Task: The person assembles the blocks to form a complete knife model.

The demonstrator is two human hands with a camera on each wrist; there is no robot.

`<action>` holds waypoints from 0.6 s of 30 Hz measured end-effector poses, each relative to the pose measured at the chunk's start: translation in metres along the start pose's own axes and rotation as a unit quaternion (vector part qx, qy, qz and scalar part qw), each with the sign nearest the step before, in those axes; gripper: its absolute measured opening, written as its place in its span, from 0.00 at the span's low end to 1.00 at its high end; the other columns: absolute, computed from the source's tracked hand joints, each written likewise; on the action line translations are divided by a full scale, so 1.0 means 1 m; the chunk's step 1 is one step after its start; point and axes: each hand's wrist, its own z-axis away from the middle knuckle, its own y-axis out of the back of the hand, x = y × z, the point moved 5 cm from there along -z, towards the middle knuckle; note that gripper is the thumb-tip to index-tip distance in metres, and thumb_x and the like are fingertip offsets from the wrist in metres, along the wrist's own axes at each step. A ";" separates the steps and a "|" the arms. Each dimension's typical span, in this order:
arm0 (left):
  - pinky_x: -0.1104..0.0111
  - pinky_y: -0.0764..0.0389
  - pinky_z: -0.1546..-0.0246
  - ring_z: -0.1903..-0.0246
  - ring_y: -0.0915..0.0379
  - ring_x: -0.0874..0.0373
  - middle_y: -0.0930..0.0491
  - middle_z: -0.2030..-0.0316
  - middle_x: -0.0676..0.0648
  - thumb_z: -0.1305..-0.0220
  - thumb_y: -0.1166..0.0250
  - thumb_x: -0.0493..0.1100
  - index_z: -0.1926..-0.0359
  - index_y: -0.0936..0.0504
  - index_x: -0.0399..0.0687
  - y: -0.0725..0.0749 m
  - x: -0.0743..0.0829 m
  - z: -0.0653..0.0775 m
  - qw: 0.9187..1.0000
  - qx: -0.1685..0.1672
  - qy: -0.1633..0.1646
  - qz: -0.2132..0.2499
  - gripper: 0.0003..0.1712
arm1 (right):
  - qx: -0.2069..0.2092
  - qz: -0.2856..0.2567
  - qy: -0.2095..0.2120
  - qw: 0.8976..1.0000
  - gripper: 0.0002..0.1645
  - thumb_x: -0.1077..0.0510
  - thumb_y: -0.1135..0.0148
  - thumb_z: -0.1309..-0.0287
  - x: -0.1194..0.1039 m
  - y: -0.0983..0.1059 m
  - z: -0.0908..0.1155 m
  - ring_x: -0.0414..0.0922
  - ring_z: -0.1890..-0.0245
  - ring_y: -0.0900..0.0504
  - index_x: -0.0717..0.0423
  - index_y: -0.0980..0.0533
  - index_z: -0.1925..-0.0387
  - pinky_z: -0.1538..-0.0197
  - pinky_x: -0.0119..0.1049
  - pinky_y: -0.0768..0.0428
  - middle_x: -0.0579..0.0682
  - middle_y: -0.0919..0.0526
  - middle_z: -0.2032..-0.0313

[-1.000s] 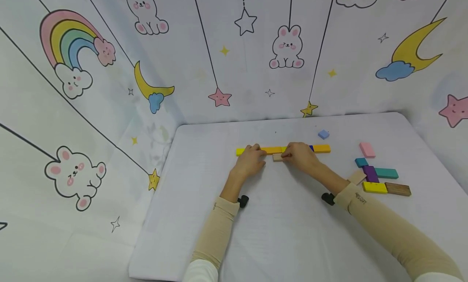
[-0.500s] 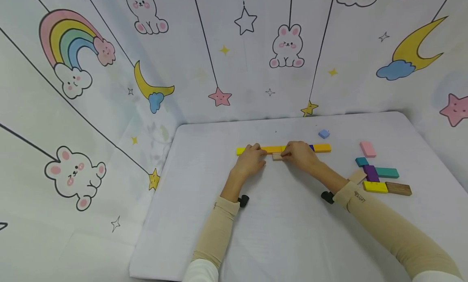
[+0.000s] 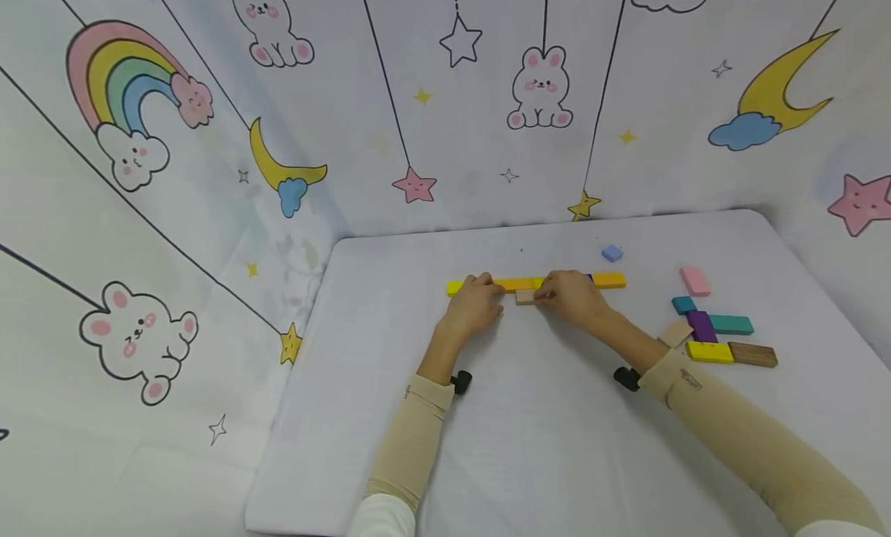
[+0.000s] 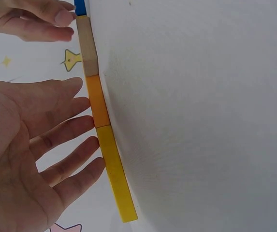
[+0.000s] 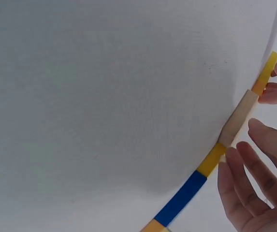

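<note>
A row of coloured blocks runs across the back of the table, and in front of its middle lies a short pale wooden block (image 3: 524, 297). My left hand (image 3: 476, 305) rests its fingertips along the row; in the left wrist view its spread fingers touch the orange block (image 4: 98, 102) and the yellow block (image 4: 116, 174). My right hand (image 3: 574, 297) has its thumb and fingertips at the right end of the wooden block. In the right wrist view these fingers are loosely bent beside the wooden block and a small yellow piece, near a blue block (image 5: 181, 198).
On the right of the white table (image 3: 557, 444) lie several loose blocks: pink (image 3: 694, 281), purple (image 3: 701, 326), teal (image 3: 731, 324), yellow (image 3: 709, 352) and brown wood (image 3: 753, 354). A light blue piece (image 3: 612, 252) sits behind the row. A wall printed with cartoons stands behind.
The head view has shifted slightly. Both hands and the blocks keep their places relative to each other.
</note>
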 end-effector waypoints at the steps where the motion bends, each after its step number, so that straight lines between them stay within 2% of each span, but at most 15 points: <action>1: 0.65 0.24 0.40 0.43 0.29 0.53 0.23 0.43 0.49 0.26 0.33 0.49 0.35 0.17 0.51 0.000 0.000 0.000 1.000 0.000 -0.001 -0.001 0.23 | 0.001 0.000 -0.002 1.000 0.07 0.60 0.23 0.41 0.000 0.001 0.002 0.49 0.60 0.14 0.53 0.09 0.60 0.55 0.46 0.15 0.50 0.11 0.61; 5: 0.64 0.24 0.40 0.44 0.29 0.53 0.23 0.43 0.49 0.26 0.34 0.49 0.35 0.17 0.50 -0.001 0.000 0.000 1.000 0.001 -0.005 -0.003 0.22 | -0.003 0.001 -0.022 1.000 0.08 0.58 0.23 0.40 0.003 0.007 0.011 0.50 0.58 0.14 0.53 0.09 0.58 0.52 0.48 0.15 0.51 0.11 0.59; 9: 0.64 0.24 0.40 0.43 0.29 0.52 0.23 0.42 0.49 0.26 0.34 0.48 0.35 0.17 0.50 -0.001 0.001 0.000 1.000 0.002 -0.005 0.000 0.22 | -0.006 0.010 -0.036 0.999 0.12 0.56 0.23 0.40 0.005 0.014 0.021 0.50 0.58 0.14 0.52 0.10 0.54 0.54 0.47 0.15 0.52 0.11 0.56; 18: 0.64 0.25 0.39 0.42 0.29 0.52 0.23 0.41 0.49 0.26 0.34 0.48 0.34 0.17 0.51 -0.002 0.001 -0.001 1.000 0.001 -0.003 -0.003 0.22 | 0.014 0.028 -0.020 0.999 0.13 0.54 0.23 0.40 0.015 0.026 0.048 0.52 0.55 0.12 0.53 0.10 0.54 0.59 0.44 0.14 0.53 0.11 0.53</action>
